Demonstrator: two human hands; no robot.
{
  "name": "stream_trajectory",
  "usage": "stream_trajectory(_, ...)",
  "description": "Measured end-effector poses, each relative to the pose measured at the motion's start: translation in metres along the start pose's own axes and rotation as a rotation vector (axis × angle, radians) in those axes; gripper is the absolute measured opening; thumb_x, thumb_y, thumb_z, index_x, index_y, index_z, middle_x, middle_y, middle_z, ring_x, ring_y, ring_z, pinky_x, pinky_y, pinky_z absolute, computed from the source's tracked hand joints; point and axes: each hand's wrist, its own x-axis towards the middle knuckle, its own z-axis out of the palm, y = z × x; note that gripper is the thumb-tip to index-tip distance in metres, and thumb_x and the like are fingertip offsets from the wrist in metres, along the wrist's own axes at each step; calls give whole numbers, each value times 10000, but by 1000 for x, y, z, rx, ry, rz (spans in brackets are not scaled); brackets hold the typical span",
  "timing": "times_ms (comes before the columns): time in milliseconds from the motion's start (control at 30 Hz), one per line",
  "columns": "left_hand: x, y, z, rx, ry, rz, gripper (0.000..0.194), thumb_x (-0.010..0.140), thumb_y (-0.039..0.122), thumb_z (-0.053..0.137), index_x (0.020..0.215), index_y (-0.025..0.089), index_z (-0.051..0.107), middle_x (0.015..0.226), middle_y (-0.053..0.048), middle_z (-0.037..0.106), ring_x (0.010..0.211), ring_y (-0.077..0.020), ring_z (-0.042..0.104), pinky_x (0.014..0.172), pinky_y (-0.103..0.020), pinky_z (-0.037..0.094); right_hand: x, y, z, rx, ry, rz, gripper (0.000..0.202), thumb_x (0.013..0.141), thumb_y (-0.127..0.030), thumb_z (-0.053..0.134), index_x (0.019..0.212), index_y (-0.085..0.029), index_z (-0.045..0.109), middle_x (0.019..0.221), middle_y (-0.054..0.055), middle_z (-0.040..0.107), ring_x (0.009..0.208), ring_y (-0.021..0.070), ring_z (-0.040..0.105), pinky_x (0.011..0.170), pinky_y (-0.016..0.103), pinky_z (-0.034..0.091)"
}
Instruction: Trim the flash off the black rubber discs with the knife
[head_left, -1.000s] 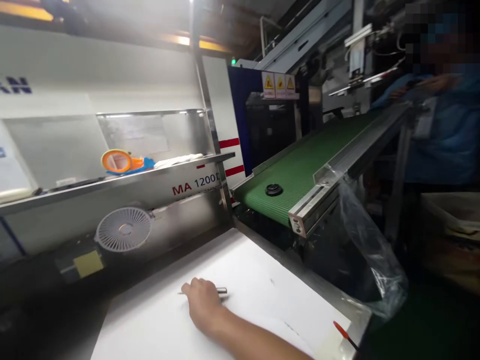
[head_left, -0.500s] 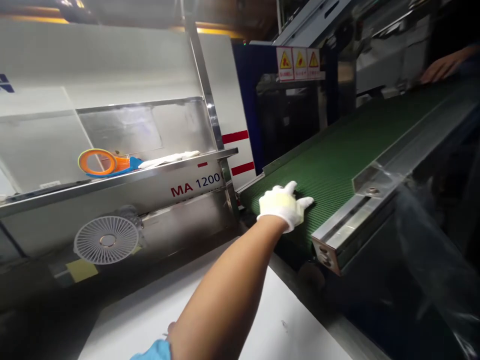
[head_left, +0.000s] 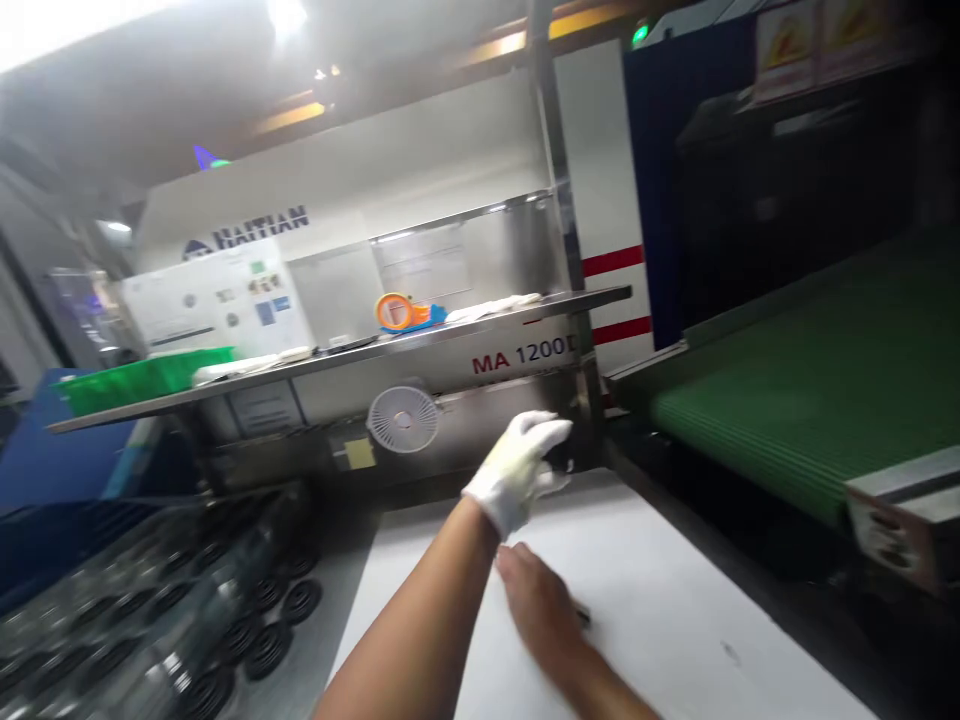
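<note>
My left hand (head_left: 517, 470), in a white glove, is over the far part of a white sheet-covered work surface (head_left: 645, 580). Its fingers curve round a small dark shape, too blurred to name. Closer to me and lower, my bare right hand (head_left: 541, 605) is closed above the white surface. A short dark end of some object (head_left: 582, 614) pokes out beside it; the rest is hidden by the hand.
A green conveyor belt (head_left: 810, 390) with a metal side rail runs on the right. Several black round parts (head_left: 268, 650) lie at the lower left. Across the back, a metal shelf (head_left: 315, 362) carries an orange tape dispenser (head_left: 395, 313) and a green bin (head_left: 150, 380); a fan (head_left: 403, 420) hangs below.
My left hand has left the green belt and come over the white surface, its spread fingers now curled. My right hand has come into view. The camera has turned left.
</note>
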Motion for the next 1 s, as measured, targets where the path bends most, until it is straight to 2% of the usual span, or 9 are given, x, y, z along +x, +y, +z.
stream_trajectory(100, -114, -5, -84, -237, 169, -47, 357, 789, 481, 544, 978, 179, 557, 1055, -98, 578, 772, -129, 562, 659, -245, 436, 8, -6, -5, 71, -88, -1, 251, 931, -178, 393, 848, -187, 630, 763, 15, 621, 711, 170, 607, 617, 289, 464)
stream_trajectory(167, -187, -20, -126, -558, 324, -79, 294, 802, 429, 555, 989, 203, 580, 1085, -96, 579, 796, -141, 570, 666, -249, 432, 15, -18, -13, 120, -137, -14, 267, 938, -207, 363, 977, -196, 627, 902, 46, 653, 806, 196, 623, 676, 313, 468)
stream_trajectory(233, -246, -39, -153, -867, 460, -81, 310, 785, 389, 583, 1067, 260, 594, 1086, -94, 588, 817, -175, 582, 668, -278, 443, 18, -44, -24, 163, -200, -46, 268, 939, -241, 366, 1051, -220, 609, 981, 39, 660, 839, 200, 626, 699, 315, 463)
stream_trajectory(333, -300, -59, -173, -1099, 566, -71, 315, 788, 393, 590, 1053, 227, 623, 1060, -113, 593, 855, -212, 585, 677, -305, 465, 6, -105, -41, 268, -354, -116, 226, 935, -280, 403, 1060, -295, 591, 926, -25, 665, 781, 163, 620, 669, 273, 445)
stream_trajectory(467, -325, -62, -181, -1126, 735, -60, 170, 818, 282, 588, 881, 131, 636, 1011, -128, 611, 869, -210, 594, 656, -275, 484, -44, -185, -52, 620, -723, -54, 249, 965, -350, 345, 856, -266, 553, 727, -41, 616, 644, 137, 580, 572, 233, 419)
stream_trajectory(567, -330, -57, -180, -1035, 922, -46, 111, 783, 189, 602, 873, 138, 641, 1010, -126, 634, 894, -244, 617, 707, -351, 524, -87, -219, -44, 667, -844, 14, 276, 972, -390, 297, 823, -255, 486, 712, -39, 591, 639, 141, 563, 547, 226, 400)
stream_trajectory(633, -333, -53, -177, -1011, 993, -16, 118, 765, 157, 591, 868, 150, 649, 899, -96, 650, 842, -233, 630, 751, -400, 531, -106, -230, -36, 622, -831, 17, 267, 971, -407, 286, 860, -259, 479, 737, -34, 591, 663, 151, 559, 561, 234, 392)
stream_trajectory(733, -334, -48, -171, -1056, 1001, -5, 97, 761, 140, 562, 795, 144, 653, 721, -51, 620, 705, -183, 617, 766, -411, 535, -115, -236, -31, 538, -780, 38, 317, 981, -412, 246, 807, -250, 457, 750, -23, 588, 670, 161, 545, 565, 244, 371)
stream_trajectory(1000, -322, -44, -154, -1022, 998, 32, 150, 829, 203, 539, 756, 145, 656, 679, -41, 615, 654, -165, 605, 731, -375, 556, -114, -235, -30, 352, -605, 1, 351, 991, -381, 224, 751, -232, 431, 734, -11, 573, 608, 152, 501, 549, 257, 318)
